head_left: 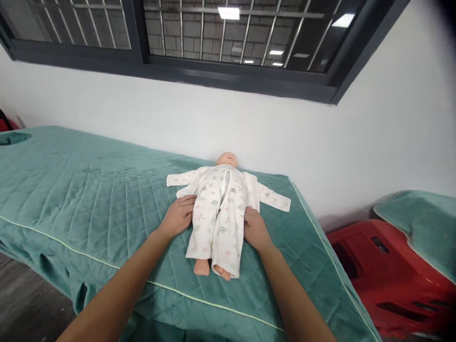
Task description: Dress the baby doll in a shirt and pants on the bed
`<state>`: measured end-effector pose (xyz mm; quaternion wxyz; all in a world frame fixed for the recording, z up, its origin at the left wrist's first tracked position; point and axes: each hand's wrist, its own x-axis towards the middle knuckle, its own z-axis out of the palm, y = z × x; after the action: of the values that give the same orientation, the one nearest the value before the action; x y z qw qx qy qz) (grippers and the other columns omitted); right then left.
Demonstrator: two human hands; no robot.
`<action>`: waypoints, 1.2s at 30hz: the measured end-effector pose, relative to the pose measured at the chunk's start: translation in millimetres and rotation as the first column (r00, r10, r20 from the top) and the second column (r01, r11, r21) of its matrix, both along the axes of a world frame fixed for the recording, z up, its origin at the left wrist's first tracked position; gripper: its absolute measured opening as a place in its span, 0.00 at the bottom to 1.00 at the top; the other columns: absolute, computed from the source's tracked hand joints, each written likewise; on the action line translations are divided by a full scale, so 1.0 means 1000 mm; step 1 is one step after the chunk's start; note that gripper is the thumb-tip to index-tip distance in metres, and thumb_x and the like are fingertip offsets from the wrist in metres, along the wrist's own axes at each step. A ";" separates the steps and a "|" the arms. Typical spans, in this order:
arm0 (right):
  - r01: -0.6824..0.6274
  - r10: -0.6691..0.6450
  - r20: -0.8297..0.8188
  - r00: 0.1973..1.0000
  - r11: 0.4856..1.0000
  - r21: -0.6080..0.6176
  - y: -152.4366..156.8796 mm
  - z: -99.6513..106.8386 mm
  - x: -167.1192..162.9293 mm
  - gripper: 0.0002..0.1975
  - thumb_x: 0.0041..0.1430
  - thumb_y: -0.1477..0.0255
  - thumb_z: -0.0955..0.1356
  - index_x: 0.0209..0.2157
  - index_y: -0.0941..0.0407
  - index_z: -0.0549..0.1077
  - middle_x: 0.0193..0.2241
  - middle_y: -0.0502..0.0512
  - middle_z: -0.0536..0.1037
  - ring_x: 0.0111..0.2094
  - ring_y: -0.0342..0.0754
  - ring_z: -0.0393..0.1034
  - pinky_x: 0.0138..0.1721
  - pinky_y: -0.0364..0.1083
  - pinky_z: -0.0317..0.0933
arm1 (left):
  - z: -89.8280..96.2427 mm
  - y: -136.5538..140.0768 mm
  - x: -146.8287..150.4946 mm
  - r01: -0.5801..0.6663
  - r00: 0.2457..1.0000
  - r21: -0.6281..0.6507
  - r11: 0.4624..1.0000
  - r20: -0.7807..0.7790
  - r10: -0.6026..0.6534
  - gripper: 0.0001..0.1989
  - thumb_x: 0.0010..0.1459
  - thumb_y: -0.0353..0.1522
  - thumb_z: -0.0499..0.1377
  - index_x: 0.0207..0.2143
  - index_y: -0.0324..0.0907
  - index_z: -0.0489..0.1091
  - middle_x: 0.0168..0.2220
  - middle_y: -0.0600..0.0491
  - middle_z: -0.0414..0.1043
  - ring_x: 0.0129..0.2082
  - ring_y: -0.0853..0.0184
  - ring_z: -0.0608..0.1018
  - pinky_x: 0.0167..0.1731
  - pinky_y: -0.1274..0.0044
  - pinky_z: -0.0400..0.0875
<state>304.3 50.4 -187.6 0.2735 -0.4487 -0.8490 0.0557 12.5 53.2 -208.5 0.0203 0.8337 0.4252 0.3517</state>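
A baby doll lies on its back on the green quilted bed cover, its head by the wall and its bare feet toward me. White printed baby pants lie over its legs and up across its front. Beneath them a white long-sleeved baby top has both sleeves spread outward; no doll hands show at the cuffs. My left hand is closed at the left edge of the pants, fingertips partly hidden. At the opposite edge, my right hand has its fingers curled in on the pants fabric.
The green-covered bed stretches left along a white wall, with a face hole at its far left. Above is a dark-framed barred window. A red plastic chair with a green cloth stands right of the bed.
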 end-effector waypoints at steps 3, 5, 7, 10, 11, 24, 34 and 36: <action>-0.014 0.014 -0.029 0.999 1.000 0.021 -0.001 0.000 0.001 0.16 0.49 0.85 0.60 0.26 0.55 0.76 0.27 0.55 0.74 0.36 0.50 0.65 0.40 0.47 0.58 | -0.004 -0.001 -0.003 0.009 1.000 -0.038 0.999 -0.027 -0.010 0.22 0.58 0.23 0.49 0.45 0.49 0.78 0.48 0.52 0.77 0.59 0.62 0.69 0.58 0.64 0.64; -0.025 0.026 -0.066 0.997 0.999 0.022 -0.005 0.001 0.003 0.17 0.46 0.87 0.59 0.23 0.55 0.74 0.26 0.54 0.73 0.36 0.50 0.65 0.39 0.47 0.58 | -0.005 0.001 -0.003 0.025 0.999 -0.055 0.998 -0.032 -0.027 0.22 0.57 0.23 0.50 0.45 0.50 0.78 0.49 0.52 0.77 0.59 0.62 0.68 0.57 0.63 0.64; -0.026 0.027 -0.116 0.993 1.000 0.009 -0.012 0.002 0.006 0.17 0.42 0.88 0.58 0.20 0.55 0.72 0.25 0.53 0.73 0.35 0.50 0.65 0.39 0.48 0.58 | -0.004 0.003 -0.003 0.039 0.999 -0.051 0.998 -0.016 -0.040 0.23 0.57 0.22 0.50 0.45 0.51 0.78 0.49 0.53 0.76 0.58 0.62 0.69 0.56 0.64 0.64; 0.031 -0.035 -0.201 0.979 0.999 -0.019 -0.026 0.001 0.012 0.17 0.38 0.87 0.57 0.19 0.54 0.70 0.24 0.53 0.73 0.35 0.50 0.65 0.40 0.48 0.58 | -0.004 0.004 -0.004 0.043 0.999 -0.024 0.999 0.016 -0.043 0.25 0.55 0.20 0.48 0.42 0.51 0.79 0.50 0.54 0.76 0.58 0.63 0.69 0.55 0.65 0.65; 0.066 -0.070 -0.223 0.972 0.997 -0.024 -0.030 0.000 0.014 0.16 0.38 0.87 0.57 0.19 0.54 0.70 0.25 0.53 0.74 0.35 0.50 0.65 0.40 0.48 0.58 | -0.005 0.004 -0.004 0.038 0.999 -0.017 0.999 0.033 -0.037 0.25 0.53 0.19 0.48 0.39 0.50 0.79 0.50 0.54 0.76 0.57 0.64 0.69 0.55 0.65 0.65; 0.493 -0.477 -0.296 0.828 0.870 -0.024 -0.029 -0.010 0.021 0.09 0.59 0.69 0.62 0.37 0.56 0.72 0.38 0.59 0.74 0.42 0.55 0.66 0.46 0.54 0.60 | -0.003 0.005 -0.008 -0.315 0.943 -0.116 0.942 0.071 0.324 0.16 0.47 0.19 0.50 0.22 0.43 0.73 0.49 0.54 0.75 0.51 0.60 0.72 0.52 0.65 0.68; 0.344 -0.341 -0.144 0.929 0.939 -0.001 -0.022 -0.017 0.018 0.15 0.54 0.69 0.68 0.44 0.54 0.73 0.53 0.61 0.71 0.54 0.59 0.61 0.54 0.59 0.58 | -0.004 0.006 -0.009 -0.383 0.909 -0.212 0.899 0.088 0.408 0.13 0.49 0.23 0.52 0.19 0.43 0.72 0.48 0.53 0.76 0.50 0.58 0.73 0.50 0.63 0.67; 0.369 -0.362 -0.216 0.907 0.929 -0.009 -0.022 -0.017 0.017 0.10 0.55 0.69 0.67 0.39 0.54 0.74 0.50 0.61 0.73 0.51 0.58 0.63 0.53 0.59 0.59 | -0.005 0.006 -0.010 -0.401 0.898 -0.222 0.889 0.099 0.430 0.13 0.50 0.23 0.52 0.20 0.43 0.72 0.47 0.53 0.76 0.50 0.58 0.73 0.50 0.63 0.67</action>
<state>321.8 28.2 -204.8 0.3758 -0.5868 -0.7163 0.0379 2.9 59.7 -213.6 0.0572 0.6892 0.6239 0.3639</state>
